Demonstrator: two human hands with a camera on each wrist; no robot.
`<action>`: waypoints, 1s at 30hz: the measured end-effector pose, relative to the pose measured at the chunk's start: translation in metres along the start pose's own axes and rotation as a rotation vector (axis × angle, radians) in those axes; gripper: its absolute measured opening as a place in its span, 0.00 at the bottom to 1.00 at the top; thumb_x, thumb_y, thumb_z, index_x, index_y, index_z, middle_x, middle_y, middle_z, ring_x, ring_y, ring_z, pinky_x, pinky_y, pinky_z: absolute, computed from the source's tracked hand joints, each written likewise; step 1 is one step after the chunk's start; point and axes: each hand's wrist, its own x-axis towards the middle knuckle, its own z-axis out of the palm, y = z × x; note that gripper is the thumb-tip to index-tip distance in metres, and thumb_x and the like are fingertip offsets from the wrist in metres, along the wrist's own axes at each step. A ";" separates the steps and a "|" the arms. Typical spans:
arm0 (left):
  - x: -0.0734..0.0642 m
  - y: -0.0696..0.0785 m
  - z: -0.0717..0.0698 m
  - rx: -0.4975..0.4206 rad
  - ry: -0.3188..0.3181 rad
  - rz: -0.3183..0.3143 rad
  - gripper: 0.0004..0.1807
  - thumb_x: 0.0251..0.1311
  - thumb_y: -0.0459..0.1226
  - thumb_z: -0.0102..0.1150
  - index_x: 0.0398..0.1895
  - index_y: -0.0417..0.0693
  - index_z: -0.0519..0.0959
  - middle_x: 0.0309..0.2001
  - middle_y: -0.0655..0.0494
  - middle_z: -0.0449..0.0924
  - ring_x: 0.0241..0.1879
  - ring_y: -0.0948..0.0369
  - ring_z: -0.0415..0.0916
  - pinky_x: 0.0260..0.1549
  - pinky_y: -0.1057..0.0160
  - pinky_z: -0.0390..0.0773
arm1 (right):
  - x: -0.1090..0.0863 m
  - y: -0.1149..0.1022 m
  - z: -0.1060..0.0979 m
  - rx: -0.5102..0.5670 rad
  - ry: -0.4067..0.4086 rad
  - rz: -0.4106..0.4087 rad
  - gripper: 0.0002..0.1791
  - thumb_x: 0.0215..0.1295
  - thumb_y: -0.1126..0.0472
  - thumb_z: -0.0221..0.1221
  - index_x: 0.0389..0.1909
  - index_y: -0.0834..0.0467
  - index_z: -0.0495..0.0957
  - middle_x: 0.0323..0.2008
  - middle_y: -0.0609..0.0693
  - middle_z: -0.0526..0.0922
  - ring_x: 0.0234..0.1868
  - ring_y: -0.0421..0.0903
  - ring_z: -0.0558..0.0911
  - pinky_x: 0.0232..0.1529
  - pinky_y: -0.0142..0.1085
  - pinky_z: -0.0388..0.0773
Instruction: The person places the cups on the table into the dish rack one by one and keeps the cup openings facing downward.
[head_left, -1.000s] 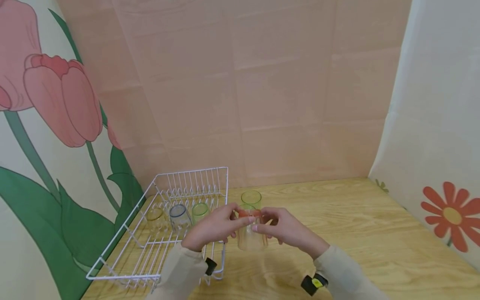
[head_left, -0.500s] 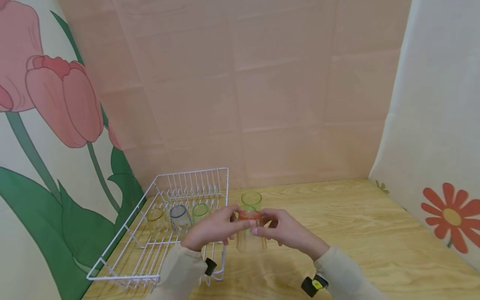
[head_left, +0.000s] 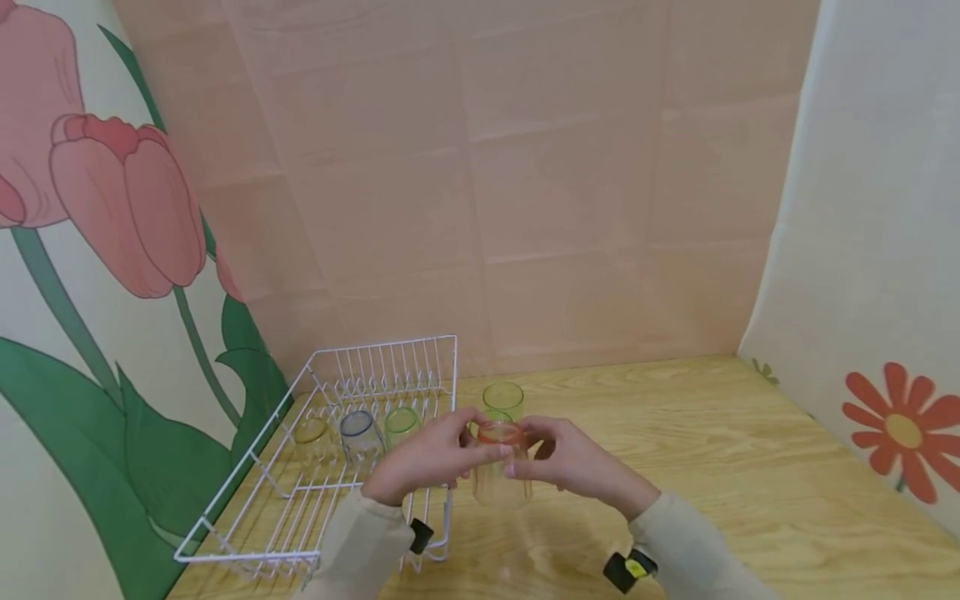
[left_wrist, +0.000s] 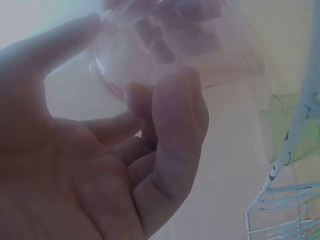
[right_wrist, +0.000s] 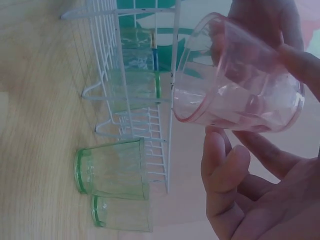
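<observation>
Both hands hold a clear pink-red drinking glass in front of me, mouth down, its red base uppermost in the head view. My left hand grips it from the left near the base, thumb on the near side. From the right, my right hand pinches the same glass with thumb and fingers. Behind it, two green-tinted glasses stand upright on the table; the farther green glass shows its rim, while the nearer green glass is partly hidden by the hands in the head view.
Left of the hands stands a white wire dish rack. Inside it are a yellow-rimmed glass, a blue-rimmed glass and a green-rimmed glass in a row. The wooden table stretches right to a flowered cloth wall.
The pink-red glass has shifted slightly down and toward me, and its red base shows more fully between the thumbs. Both hands keep their hold; the rack and other glasses stay in place.
</observation>
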 end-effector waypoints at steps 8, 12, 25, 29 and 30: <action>-0.002 0.000 0.002 -0.012 0.002 -0.007 0.24 0.62 0.55 0.65 0.52 0.52 0.74 0.28 0.53 0.77 0.20 0.58 0.74 0.17 0.62 0.75 | -0.001 0.004 0.001 -0.020 -0.063 -0.023 0.28 0.59 0.50 0.71 0.59 0.51 0.76 0.45 0.54 0.80 0.33 0.51 0.79 0.26 0.39 0.78; -0.003 0.000 0.001 -0.028 0.000 0.006 0.24 0.60 0.53 0.68 0.52 0.51 0.75 0.29 0.52 0.77 0.19 0.60 0.72 0.17 0.63 0.75 | -0.001 0.004 0.002 -0.031 -0.058 -0.057 0.27 0.58 0.51 0.72 0.58 0.52 0.77 0.44 0.53 0.81 0.35 0.51 0.80 0.29 0.39 0.79; -0.008 -0.008 -0.011 -0.030 0.023 0.059 0.23 0.58 0.49 0.71 0.49 0.46 0.78 0.30 0.53 0.75 0.22 0.61 0.73 0.20 0.64 0.78 | -0.002 0.002 0.004 -0.023 -0.081 -0.006 0.31 0.57 0.49 0.72 0.60 0.54 0.76 0.47 0.56 0.81 0.38 0.50 0.82 0.32 0.41 0.80; -0.012 -0.011 -0.025 0.002 0.073 0.063 0.24 0.59 0.50 0.70 0.50 0.45 0.77 0.30 0.52 0.75 0.23 0.61 0.73 0.21 0.63 0.77 | -0.003 0.005 0.000 -0.027 -0.066 0.045 0.32 0.58 0.48 0.71 0.61 0.55 0.75 0.49 0.57 0.81 0.39 0.50 0.82 0.30 0.42 0.79; -0.014 -0.012 -0.030 0.019 0.088 0.057 0.25 0.59 0.51 0.69 0.51 0.45 0.76 0.30 0.52 0.76 0.23 0.61 0.73 0.22 0.63 0.77 | -0.003 0.005 -0.002 -0.034 -0.060 0.050 0.32 0.58 0.47 0.71 0.61 0.55 0.75 0.49 0.57 0.81 0.39 0.49 0.82 0.29 0.42 0.79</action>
